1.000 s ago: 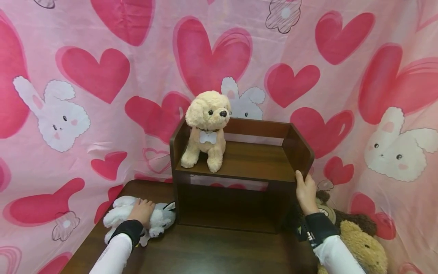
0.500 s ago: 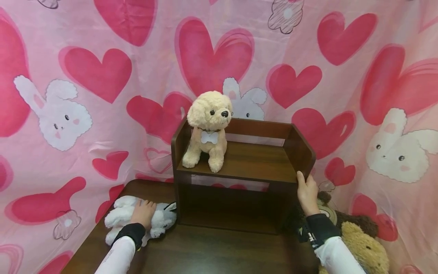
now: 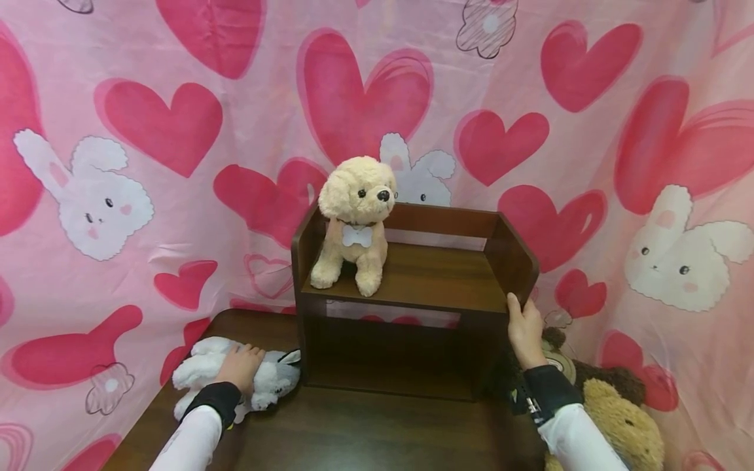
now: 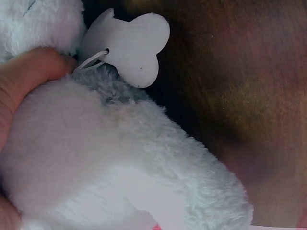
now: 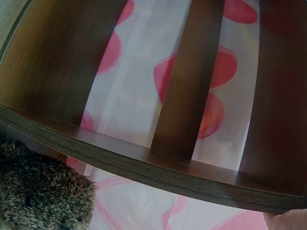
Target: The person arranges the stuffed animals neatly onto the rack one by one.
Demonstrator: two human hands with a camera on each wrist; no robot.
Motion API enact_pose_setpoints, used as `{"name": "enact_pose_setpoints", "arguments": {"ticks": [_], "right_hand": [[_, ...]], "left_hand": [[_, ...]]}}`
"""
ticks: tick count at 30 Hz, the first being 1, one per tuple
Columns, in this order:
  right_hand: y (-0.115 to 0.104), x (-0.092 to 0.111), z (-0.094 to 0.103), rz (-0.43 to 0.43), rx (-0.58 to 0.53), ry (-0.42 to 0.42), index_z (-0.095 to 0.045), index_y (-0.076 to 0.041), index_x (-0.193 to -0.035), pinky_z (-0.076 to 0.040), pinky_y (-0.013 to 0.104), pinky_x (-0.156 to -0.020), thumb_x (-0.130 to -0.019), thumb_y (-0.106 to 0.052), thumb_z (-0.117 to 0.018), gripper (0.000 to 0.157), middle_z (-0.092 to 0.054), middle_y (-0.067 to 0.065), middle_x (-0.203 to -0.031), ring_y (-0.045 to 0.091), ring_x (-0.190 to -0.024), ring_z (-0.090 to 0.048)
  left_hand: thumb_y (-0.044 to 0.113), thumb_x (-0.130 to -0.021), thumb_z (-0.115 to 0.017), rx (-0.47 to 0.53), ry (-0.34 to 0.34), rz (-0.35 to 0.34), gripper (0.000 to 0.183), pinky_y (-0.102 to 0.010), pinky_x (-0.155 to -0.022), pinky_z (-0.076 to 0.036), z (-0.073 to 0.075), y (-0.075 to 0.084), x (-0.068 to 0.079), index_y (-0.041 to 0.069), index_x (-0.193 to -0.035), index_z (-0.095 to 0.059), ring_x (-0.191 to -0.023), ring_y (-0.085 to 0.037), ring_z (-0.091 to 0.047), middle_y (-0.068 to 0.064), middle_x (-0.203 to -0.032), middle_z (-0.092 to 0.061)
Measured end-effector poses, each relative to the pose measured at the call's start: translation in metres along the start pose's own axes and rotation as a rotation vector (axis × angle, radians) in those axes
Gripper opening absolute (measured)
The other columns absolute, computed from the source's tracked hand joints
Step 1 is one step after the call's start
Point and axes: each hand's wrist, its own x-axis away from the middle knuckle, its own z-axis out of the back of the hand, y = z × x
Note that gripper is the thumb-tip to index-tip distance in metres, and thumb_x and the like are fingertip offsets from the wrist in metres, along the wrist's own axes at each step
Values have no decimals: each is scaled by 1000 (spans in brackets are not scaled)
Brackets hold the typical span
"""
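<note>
A grey-and-white plush dog [image 3: 273, 379] lies on its side on the dark wooden table, its head close to the shelf's left side. My left hand [image 3: 240, 367] grips it around the body. In the left wrist view the thumb [image 4: 41, 69] presses into the white fur beside a white bone-shaped tag [image 4: 139, 48]. My right hand [image 3: 526, 330] grips the front edge of the right side panel of a dark brown two-tier shelf [image 3: 442, 278], thumb in front. Sitting upright on the shelf's upper tier, at the left, is a cream plush puppy [image 3: 359, 196] with a white bone tag.
The shelf stands on the table [image 3: 353, 432]. To the right of the shelf are a dark brown plush toy [image 3: 612, 379] and a tan plush toy [image 3: 624, 428], partly behind my right forearm. A pink curtain [image 3: 265, 98] with hearts and rabbits hangs behind everything.
My left hand and the grey-and-white plush dog have shifted very slightly to the left. My right hand keeps its place on the shelf's side panel.
</note>
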Motion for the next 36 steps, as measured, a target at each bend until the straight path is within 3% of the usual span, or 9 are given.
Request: {"name": "enact_pose_setpoints", "arguments": {"ticks": [7, 14, 26, 36], "right_hand": [[0, 0, 0, -3, 5, 2, -47, 13, -114, -34, 52, -90, -99, -28, -34, 45, -50, 33, -113, 41, -107, -45], [1, 1, 0, -9, 15, 18, -47, 13, -114, -34, 53, -90, -99, -27, -34, 45, -49, 35, -114, 45, -108, -45], [0, 0, -1, -20, 10, 8, -45, 12, -117, -34, 53, -90, -99, -28, -32, 46, -50, 34, -114, 43, -107, -45], [-1, 0, 0, -30, 4, -4, -45, 12, -117, -33, 53, -92, -99, -29, -32, 47, -48, 33, -117, 42, -110, -44]], "left_hand": [[19, -41, -87, -25, 17, -46, 62, -52, -80, -41, 2, -6, 2, 2, -95, -61, -90, -33, -54, -11, -91, -62], [22, -39, -88, 25, -39, -76, 69, -53, -81, -42, 16, -9, 4, -2, -98, -61, -92, -35, -54, -14, -94, -62], [21, -43, -88, 126, -161, -66, 74, -59, -91, -35, 30, -14, 5, -6, -106, -60, -104, -42, -50, -19, -104, -61], [23, -42, -88, 152, -155, -118, 74, -56, -90, -37, 41, -13, 10, -5, -105, -61, -102, -39, -52, -16, -102, -63]]}}
